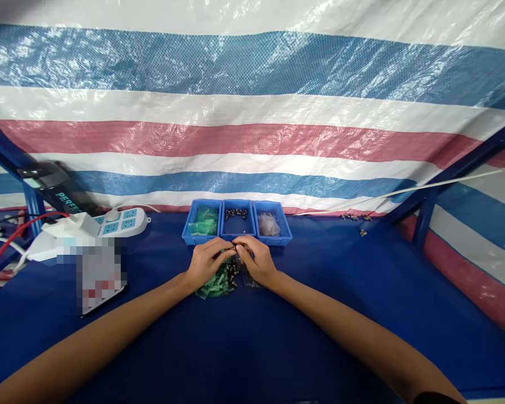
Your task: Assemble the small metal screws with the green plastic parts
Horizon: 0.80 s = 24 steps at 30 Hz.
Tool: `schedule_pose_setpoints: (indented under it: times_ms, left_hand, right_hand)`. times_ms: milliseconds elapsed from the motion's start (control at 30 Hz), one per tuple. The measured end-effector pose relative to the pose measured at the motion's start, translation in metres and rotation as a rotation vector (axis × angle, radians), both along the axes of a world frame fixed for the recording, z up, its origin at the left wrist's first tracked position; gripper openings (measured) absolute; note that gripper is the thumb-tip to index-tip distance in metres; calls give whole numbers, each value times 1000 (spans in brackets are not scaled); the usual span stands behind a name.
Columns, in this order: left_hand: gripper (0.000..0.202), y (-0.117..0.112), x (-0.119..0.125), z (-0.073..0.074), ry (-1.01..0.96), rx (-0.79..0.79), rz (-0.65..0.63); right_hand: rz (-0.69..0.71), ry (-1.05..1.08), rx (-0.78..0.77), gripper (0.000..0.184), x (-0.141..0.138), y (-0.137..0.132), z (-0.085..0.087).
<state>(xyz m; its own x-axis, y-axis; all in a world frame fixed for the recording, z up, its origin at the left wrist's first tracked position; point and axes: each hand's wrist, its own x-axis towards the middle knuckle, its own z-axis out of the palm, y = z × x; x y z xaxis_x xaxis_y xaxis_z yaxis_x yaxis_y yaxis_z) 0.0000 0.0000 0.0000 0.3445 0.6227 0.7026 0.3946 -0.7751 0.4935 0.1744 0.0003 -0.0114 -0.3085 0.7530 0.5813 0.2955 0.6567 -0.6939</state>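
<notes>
Bare forearms [122,318] come nearest the camera in the head view, slanting in from both lower corners over a blue tabletop [235,359]. At their ends the person's left hand [208,261] and right hand [256,262] meet just in front of a row of three blue bins [238,228]. Each hand has thumb and forefinger drawn together in a pinch, with the tips of both hands touching or nearly so. Between them is what seems to be a small dark piece [234,246], held by both, though it is mostly covered and too small to identify.

Under and beside the left hand lies a heap of green packets [214,288], with small black-and-metal fittings [232,274] next to it, between the hands. Clear plastic pieces [249,280] lie partly beneath the right hand. Behind, the left bin contains more green packets [205,220], the middle bin more fittings [236,213], and the right bin translucent plastic pieces [268,224].

Well to the left are a white power strip [128,223], a dark bottle [65,191] leaning back and a pixelated object [101,278]. Loose metal fittings [363,232] lie at the far right, before a striped plastic sheet [252,138]
</notes>
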Motion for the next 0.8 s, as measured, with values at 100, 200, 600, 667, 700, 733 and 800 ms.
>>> schedule_pose_setpoints:
  times_ms: [100,200,600,667,700,733,800]
  left_hand:
    - [10,0,0,0,2,4,-3]
    - [10,0,0,0,1,3,-5]
    - [11,0,-1,-1,-10,-30,-5]
    - [11,0,-2,-1,-9,-24,-3]
    - [12,0,-2,-1,-8,-20,-3]
    - [12,0,-2,-1,-8,-16,-2]
    - [13,0,-2,-2,-6,-11,-4]
  right_hand:
    - [-1,0,0,19,0,0,0]
    - [4,1,-5,19,0,0,0]
    - [-8,-2,-22,20,0,0,0]
    - [-9,-6,-20,20,0,0,0]
    - [-9,-6,-17,20,0,0,0]
    - [-9,-6,-15,20,0,0,0]
    - [-8,-6,-9,20,0,1,0]
